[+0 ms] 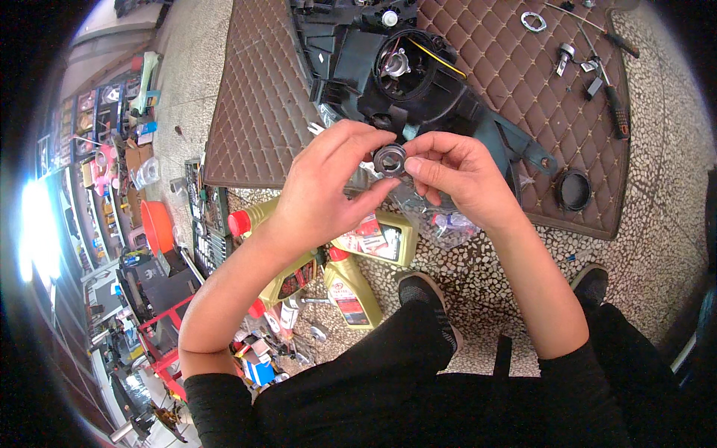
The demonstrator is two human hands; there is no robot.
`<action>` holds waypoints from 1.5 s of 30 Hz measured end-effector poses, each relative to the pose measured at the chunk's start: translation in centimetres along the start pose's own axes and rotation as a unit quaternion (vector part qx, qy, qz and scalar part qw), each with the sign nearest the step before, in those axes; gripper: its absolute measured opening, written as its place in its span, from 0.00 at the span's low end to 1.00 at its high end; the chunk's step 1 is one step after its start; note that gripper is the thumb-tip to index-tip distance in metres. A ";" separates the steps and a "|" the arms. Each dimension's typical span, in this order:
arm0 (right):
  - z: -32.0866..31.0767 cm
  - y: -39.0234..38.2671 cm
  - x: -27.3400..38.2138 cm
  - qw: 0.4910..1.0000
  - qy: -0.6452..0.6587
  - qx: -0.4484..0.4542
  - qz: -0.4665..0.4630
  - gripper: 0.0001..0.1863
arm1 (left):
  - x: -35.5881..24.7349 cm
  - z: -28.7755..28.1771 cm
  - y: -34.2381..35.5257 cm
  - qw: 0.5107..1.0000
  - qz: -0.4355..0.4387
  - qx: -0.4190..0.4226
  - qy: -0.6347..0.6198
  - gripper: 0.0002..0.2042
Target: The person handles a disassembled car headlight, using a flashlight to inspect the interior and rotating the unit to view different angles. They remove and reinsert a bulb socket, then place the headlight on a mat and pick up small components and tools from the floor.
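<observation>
Between the fingertips of both hands is a small dark ring-shaped part (389, 159) with a hollow centre. My left hand (321, 183) grips it from the left, thumb below and forefinger above. The thumb and fingers of my right hand (455, 175) pinch its right side. Just beyond lies a black car headlight housing (448, 104), back side up. Its round opening (403, 67) shows a metal bulb seat and a yellow wire inside. My hands hide part of the housing's near edge and a clear plastic bag (441, 228).
Under the housing spreads a brown quilted mat (254, 97). On its right lie a black round cap (574, 190), a screwdriver (617, 112), a bulb (565, 58) and a metal ring (532, 22). Yellow-green oil bottles (351, 295) stand or lie near my feet. A socket set (213, 231) is left.
</observation>
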State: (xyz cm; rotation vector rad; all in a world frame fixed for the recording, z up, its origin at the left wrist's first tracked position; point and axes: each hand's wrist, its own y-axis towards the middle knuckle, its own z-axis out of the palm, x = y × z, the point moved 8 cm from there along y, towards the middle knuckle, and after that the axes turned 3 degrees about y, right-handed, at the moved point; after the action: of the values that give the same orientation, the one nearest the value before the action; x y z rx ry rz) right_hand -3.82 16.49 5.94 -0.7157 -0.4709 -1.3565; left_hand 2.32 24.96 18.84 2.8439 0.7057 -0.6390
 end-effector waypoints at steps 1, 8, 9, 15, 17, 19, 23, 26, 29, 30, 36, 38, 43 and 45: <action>-0.1 0.0 0.1 1.000 0.005 -0.004 -0.002 0.12 | 0.2 0.2 -0.1 0.999 -0.022 0.011 -0.024 0.25; -0.2 -0.1 0.5 0.999 0.037 0.003 -0.010 0.11 | 1.8 1.2 -0.8 0.945 -0.154 0.024 -0.288 0.30; -0.2 -0.1 0.6 0.999 0.040 0.007 -0.013 0.10 | 1.9 1.3 -0.9 0.941 -0.158 0.033 -0.298 0.29; -0.5 -0.2 0.3 0.998 0.066 -0.012 -0.007 0.12 | 2.3 1.7 -1.3 0.902 -0.181 0.046 -0.389 0.24; -0.4 -0.1 0.3 0.998 0.055 -0.007 -0.007 0.12 | 2.5 1.8 -1.3 0.892 -0.196 0.041 -0.406 0.21; -0.2 -0.1 0.3 0.999 0.050 -0.003 -0.008 0.12 | 2.7 1.9 -1.4 0.887 -0.214 0.037 -0.408 0.18; 0.1 -0.2 0.2 0.999 0.047 0.009 -0.005 0.13 | 3.0 2.1 -1.5 0.885 -0.240 0.041 -0.396 0.14; 0.2 -0.3 0.1 0.997 0.071 0.015 0.006 0.15 | 3.4 2.2 -1.5 0.873 -0.258 0.046 -0.411 0.13; 0.0 -0.3 0.0 0.993 0.113 0.016 0.018 0.17 | 3.6 2.3 -1.6 0.863 -0.263 0.048 -0.429 0.12; 0.0 -0.3 0.0 0.991 0.130 0.020 0.019 0.18 | 3.6 2.3 -1.6 0.859 -0.265 0.046 -0.436 0.12; 0.1 -0.3 0.2 0.995 0.099 0.015 0.020 0.20 | 3.5 2.1 -1.5 0.857 -0.256 0.055 -0.443 0.12; 0.5 -0.4 -0.2 0.989 0.134 0.030 0.051 0.20 | 3.3 1.9 -1.3 0.870 -0.242 0.062 -0.425 0.12; 1.9 -0.9 -1.3 0.958 0.233 0.093 0.138 0.18 | 2.4 1.3 -0.7 0.925 -0.169 0.095 -0.327 0.13; 2.1 -0.9 -1.5 0.954 0.239 0.112 0.138 0.16 | 1.7 0.8 -0.3 0.950 -0.113 0.098 -0.276 0.15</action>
State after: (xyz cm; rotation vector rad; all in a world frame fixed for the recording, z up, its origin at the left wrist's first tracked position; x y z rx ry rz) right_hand -4.74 18.99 6.60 -0.2373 -0.1241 -1.1384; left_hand 3.22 25.69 17.34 2.5511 0.8993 -1.5348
